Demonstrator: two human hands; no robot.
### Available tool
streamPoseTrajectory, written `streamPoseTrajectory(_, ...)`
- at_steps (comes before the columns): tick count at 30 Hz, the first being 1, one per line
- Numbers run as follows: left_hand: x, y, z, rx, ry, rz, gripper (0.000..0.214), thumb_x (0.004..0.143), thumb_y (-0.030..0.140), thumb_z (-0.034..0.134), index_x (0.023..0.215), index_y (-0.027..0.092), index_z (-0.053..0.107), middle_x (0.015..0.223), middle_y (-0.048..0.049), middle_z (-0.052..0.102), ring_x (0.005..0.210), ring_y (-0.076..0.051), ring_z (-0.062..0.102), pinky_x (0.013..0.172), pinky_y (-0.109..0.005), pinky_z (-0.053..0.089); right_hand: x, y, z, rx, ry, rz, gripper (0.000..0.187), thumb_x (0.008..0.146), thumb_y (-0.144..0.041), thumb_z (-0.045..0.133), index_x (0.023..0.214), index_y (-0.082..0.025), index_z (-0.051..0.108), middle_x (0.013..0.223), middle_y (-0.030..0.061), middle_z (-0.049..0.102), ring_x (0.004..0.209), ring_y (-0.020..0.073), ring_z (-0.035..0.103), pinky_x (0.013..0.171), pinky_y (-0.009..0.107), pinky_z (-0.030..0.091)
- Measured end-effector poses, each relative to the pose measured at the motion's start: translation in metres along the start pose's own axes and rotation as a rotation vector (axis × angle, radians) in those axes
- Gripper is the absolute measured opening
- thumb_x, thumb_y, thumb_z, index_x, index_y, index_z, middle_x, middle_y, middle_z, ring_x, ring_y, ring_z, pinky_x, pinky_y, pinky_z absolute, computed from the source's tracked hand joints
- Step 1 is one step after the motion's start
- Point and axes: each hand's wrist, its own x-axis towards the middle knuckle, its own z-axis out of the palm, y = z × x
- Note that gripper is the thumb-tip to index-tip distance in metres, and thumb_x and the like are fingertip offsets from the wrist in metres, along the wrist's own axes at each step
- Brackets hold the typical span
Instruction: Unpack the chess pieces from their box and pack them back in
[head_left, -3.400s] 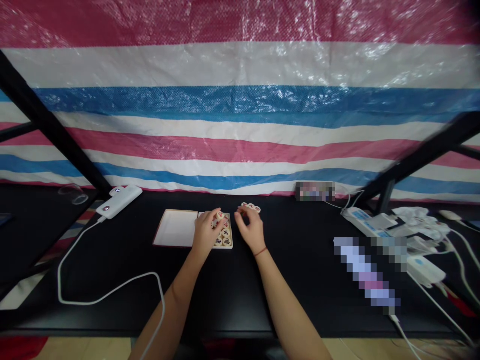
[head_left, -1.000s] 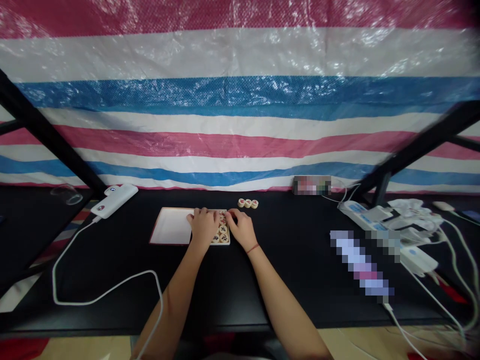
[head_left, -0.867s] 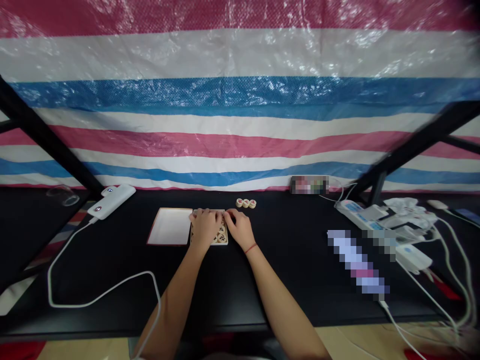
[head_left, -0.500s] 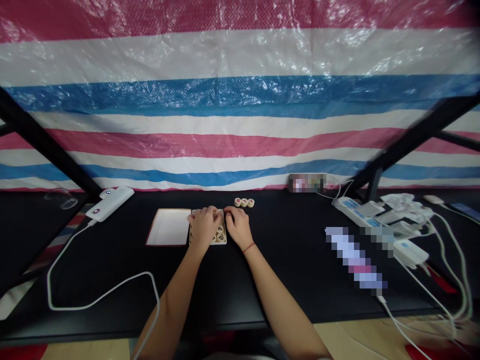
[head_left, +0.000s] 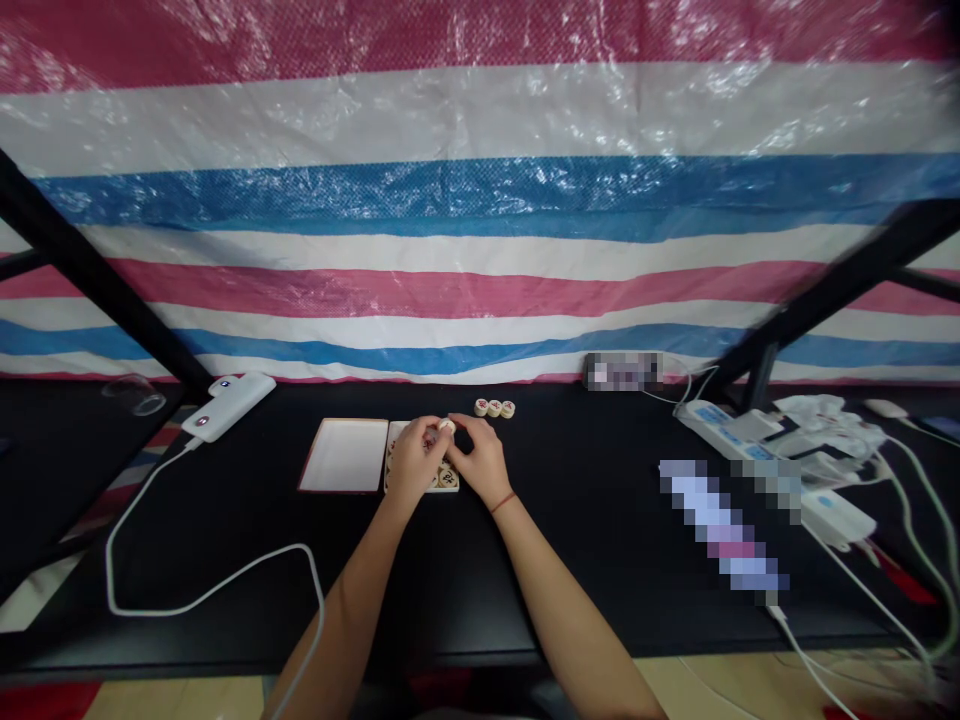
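At the bottom of the frame, two bare forearms reach over a matte black flat tabletop. A white, rubbery-looking cable loops across the lower left, and a pixelated, bluish, elongated object lies at the lower right.

Just below the centre, the left hand grasps a cream-white, round, thick disc between thumb and fingers. The right hand, with a thin red cord at its wrist, meets the disc from the right, fingers curved; whether it grips too, I cannot tell. The disc is above a shallow white square box, partly hidden by the left hand and holding cream discs with dark and red characters. Left of the box lies a shallow lid with a white inside.

Farther back, a white oblong power bank lies at the left, and a white-and-blue power strip at the right. Three cream discs with red characters sit in a row beyond the right hand. Behind everything, a glossy red, white and blue striped plastic sheet fills the upper frame.
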Motion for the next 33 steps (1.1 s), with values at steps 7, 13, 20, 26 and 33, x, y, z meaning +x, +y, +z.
streamPoseTrajectory(7,-0.001,-0.007,0.002,-0.087,0.039,-0.081,0.021,0.089,0.035,0.057,0.104,0.023,0.063,0.098,-0.0045,0.073,0.094,-0.019,0.068,0.086,-0.033,0.053,0.004,0.017,-0.003,0.011,0.123,0.109,0.028,0.083,-0.029,0.052,0.106,-0.019,0.065,0.102,0.0084,0.07,0.084,0.0195,0.065,0.08,0.032,0.052)
streamPoseTrajectory(13,0.002,-0.022,0.004,-0.133,0.086,0.002,0.022,0.091,0.028,0.053,0.11,0.023,0.064,0.11,-0.0053,0.069,0.099,-0.016,0.067,0.088,-0.03,0.055,0.006,0.043,-0.009,-0.181,0.142,0.219,0.025,0.079,-0.023,0.051,0.098,-0.016,0.066,0.098,0.0109,0.067,0.084,0.0211,0.062,0.082,0.034,0.049)
streamPoseTrajectory(20,0.002,-0.022,0.006,-0.097,0.056,0.057,0.032,0.087,0.019,0.055,0.119,0.024,0.061,0.111,-0.0055,0.064,0.095,-0.014,0.065,0.086,-0.029,0.055,0.004,0.048,-0.009,-0.388,0.068,0.34,0.015,0.08,-0.029,0.06,0.091,-0.021,0.067,0.092,0.008,0.069,0.089,0.0252,0.059,0.079,0.037,0.044)
streamPoseTrajectory(26,-0.002,-0.014,0.005,0.124,0.007,0.183,0.029,0.087,0.021,0.06,0.115,0.022,0.062,0.108,-0.006,0.067,0.101,-0.019,0.064,0.092,-0.033,0.051,0.006,0.017,-0.014,-0.045,0.105,0.132,0.024,0.087,-0.039,0.055,0.094,-0.019,0.066,0.097,0.0088,0.069,0.089,0.0213,0.06,0.085,0.035,0.047)
streamPoseTrajectory(33,-0.003,-0.013,0.006,0.269,-0.037,0.264,0.025,0.084,0.014,0.061,0.107,0.021,0.064,0.101,-0.0059,0.069,0.097,-0.023,0.064,0.088,-0.037,0.049,0.002,-0.002,-0.003,0.209,-0.033,0.101,0.023,0.081,-0.036,0.062,0.096,-0.019,0.067,0.087,0.0037,0.07,0.074,0.016,0.061,0.072,0.028,0.049)
